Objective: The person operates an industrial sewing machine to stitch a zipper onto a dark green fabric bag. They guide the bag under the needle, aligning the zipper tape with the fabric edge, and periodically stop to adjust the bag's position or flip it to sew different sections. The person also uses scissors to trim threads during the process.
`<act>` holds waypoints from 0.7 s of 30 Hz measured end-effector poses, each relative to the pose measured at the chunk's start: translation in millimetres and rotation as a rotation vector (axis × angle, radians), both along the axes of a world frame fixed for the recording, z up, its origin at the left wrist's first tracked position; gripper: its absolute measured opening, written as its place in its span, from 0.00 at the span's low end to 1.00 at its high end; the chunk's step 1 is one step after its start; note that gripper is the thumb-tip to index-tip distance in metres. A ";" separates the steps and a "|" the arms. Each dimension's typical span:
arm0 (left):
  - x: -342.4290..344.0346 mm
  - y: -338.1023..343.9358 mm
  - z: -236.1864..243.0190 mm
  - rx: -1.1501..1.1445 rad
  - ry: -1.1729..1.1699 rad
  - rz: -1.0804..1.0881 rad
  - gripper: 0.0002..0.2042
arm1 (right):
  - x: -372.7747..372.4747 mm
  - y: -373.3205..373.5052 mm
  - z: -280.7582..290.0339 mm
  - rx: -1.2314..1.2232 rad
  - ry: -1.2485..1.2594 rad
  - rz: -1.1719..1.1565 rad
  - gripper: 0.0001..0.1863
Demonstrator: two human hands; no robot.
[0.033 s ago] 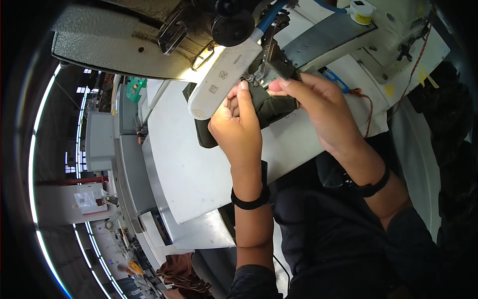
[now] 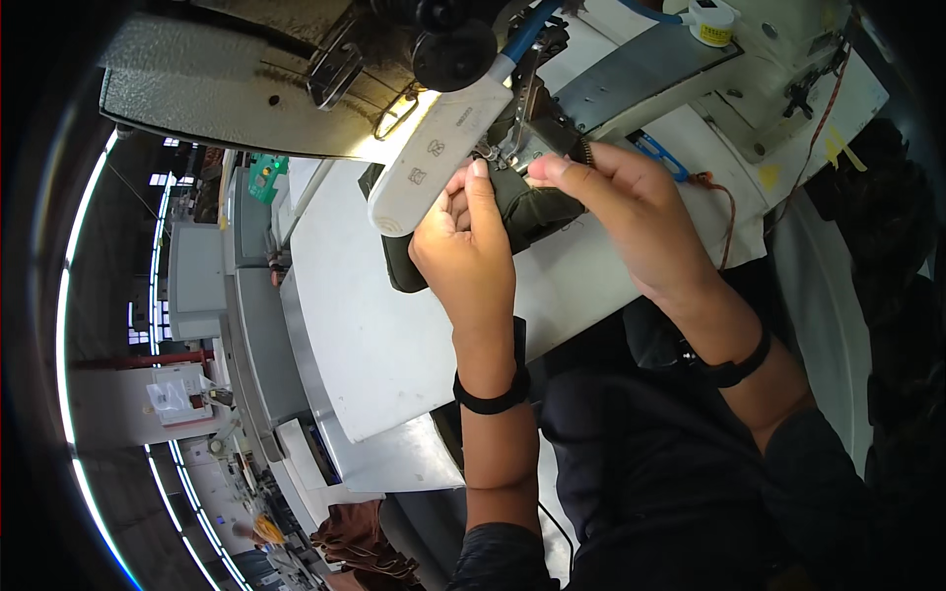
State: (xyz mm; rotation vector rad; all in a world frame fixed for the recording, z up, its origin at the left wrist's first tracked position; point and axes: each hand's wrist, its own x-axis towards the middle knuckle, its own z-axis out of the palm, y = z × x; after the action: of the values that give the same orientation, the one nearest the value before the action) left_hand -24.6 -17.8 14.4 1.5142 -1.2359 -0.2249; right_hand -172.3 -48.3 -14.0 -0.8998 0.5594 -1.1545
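A dark green cloth piece (image 2: 532, 209) lies bunched on the white work table beneath the sewing machine's head. My left hand (image 2: 463, 222) is closed on the cloth's near edge, thumb on top, close to the metal presser foot (image 2: 490, 150). Right of the foot, my right hand (image 2: 631, 212) has thumb and forefinger pinched together, the other fingers curled. What lies between those fingertips is hidden. A long white lamp (image 2: 434, 148) slants over my left fingers and covers part of the cloth.
The machine's heavy arm (image 2: 227, 89) spans the upper left. Blue-handled snips (image 2: 660, 158) and an orange cord (image 2: 731, 212) lie right of my right hand. A small white and yellow container (image 2: 713, 22) stands at the back. Brown cloth (image 2: 363, 547) is heaped at lower left.
The whole view shifts very slightly left. Both hands and the cloth keep nearly the same places relative to the machine.
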 end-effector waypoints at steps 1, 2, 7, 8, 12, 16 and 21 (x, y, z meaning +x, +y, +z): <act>-0.4 3.6 -0.8 -0.019 -0.078 0.027 0.06 | -1.1 0.9 -1.8 -0.008 0.034 0.016 0.13; -0.1 8.2 -1.7 -0.038 -0.156 0.055 0.06 | -2.1 1.5 -4.4 -0.022 0.042 0.038 0.13; 6.5 31.3 -12.3 -0.187 -0.683 -0.094 0.14 | -14.3 -5.5 -23.0 -0.205 0.253 0.096 0.15; 11.4 34.3 -21.1 -0.162 -0.765 -0.110 0.19 | -11.9 -4.9 -26.2 -0.248 0.279 0.066 0.14; 18.9 43.8 -14.3 -0.153 -1.082 -0.139 0.33 | -0.2 -2.3 -19.3 -0.314 0.258 -0.025 0.14; 34.5 36.1 -8.5 -0.212 -1.205 -0.112 0.35 | 1.7 1.3 4.5 -0.191 0.220 0.023 0.21; 36.7 31.4 -16.0 -0.303 -1.142 -0.152 0.31 | -4.6 2.9 -0.2 -0.141 0.299 0.049 0.20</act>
State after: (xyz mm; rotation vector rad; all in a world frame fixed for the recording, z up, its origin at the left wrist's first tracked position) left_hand 12.1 13.6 -1.6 1.2582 -2.1388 0.8136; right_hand -177.0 -45.4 -14.2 -1.2131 0.7000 -1.0304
